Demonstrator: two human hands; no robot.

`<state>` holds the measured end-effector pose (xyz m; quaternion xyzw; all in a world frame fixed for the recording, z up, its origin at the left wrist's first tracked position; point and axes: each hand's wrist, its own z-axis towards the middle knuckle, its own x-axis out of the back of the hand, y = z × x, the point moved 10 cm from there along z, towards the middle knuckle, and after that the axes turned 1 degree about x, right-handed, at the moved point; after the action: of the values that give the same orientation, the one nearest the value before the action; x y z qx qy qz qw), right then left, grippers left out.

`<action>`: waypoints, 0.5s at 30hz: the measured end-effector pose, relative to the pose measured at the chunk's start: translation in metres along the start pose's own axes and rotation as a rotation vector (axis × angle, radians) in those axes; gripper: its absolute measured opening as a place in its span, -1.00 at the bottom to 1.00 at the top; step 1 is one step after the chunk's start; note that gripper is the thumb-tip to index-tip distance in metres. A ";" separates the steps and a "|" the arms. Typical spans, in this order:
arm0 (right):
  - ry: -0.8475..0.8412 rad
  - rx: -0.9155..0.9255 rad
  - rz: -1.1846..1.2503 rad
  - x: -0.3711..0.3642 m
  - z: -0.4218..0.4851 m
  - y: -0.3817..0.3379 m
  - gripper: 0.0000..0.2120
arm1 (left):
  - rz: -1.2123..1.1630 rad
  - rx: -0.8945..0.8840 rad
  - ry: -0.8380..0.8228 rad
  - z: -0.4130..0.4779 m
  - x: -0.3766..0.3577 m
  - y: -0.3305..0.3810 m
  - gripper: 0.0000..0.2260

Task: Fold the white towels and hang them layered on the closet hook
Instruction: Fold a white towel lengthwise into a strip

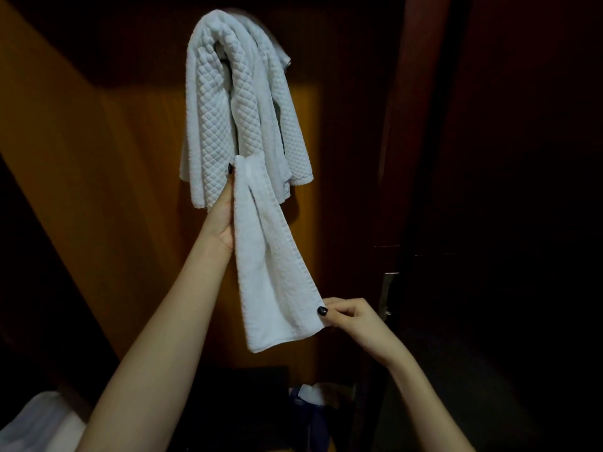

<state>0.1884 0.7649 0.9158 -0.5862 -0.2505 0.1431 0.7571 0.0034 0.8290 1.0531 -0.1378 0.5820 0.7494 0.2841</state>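
So here's where you're at: one quilted towel (212,125) is draped over the hook at the top centre of the frame, bunched at the top and hanging down in loose folds against the wooden closet panel (130,158). The hook itself is buried under the cloth, so I can't see it. The second one, a plain towel (267,272), is folded into a long narrow strip and stretched between your hands just below the hung one, its top end overlapping the quilted towel's bottom edge in the picture. Your left hand (222,213) has the top end; most of the fingers are wrapped behind the fabric and only one dark-nailed fingertip shows at the upper edge. Your right hand (350,318), lower right of centre, is pinching the bottom right corner between thumb and forefinger, with the other fingers loosely curled. The thing that matters here is that the strip's long axis runs nearly straight up and down, tilting a bit toward lower right, and the hook sits well above its top end. So the left hand is the nearer one. I'd guess it carries that end up and over the bunched top while the right keeps the fold from opening — watch you don't drag the quilted one off as you go.
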 end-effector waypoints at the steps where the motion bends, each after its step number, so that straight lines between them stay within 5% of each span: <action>1: 0.003 0.003 0.004 -0.001 0.000 0.001 -0.74 | -0.007 0.003 0.011 0.000 0.001 0.002 -0.60; 8: 0.270 0.009 0.011 0.030 0.001 0.007 -0.77 | 0.052 -0.146 0.183 0.001 0.035 0.022 -0.78; 11: 0.403 0.055 0.047 0.052 -0.004 0.008 -0.74 | 0.326 -0.183 0.241 -0.009 0.050 0.028 -0.88; 15: 0.330 0.044 0.094 0.060 -0.008 0.007 -0.78 | 0.627 -0.142 0.146 -0.018 0.050 0.030 -0.75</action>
<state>0.2433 0.7908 0.9204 -0.5962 -0.0918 0.0857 0.7929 -0.0568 0.8207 1.0449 -0.0247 0.5610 0.8273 -0.0130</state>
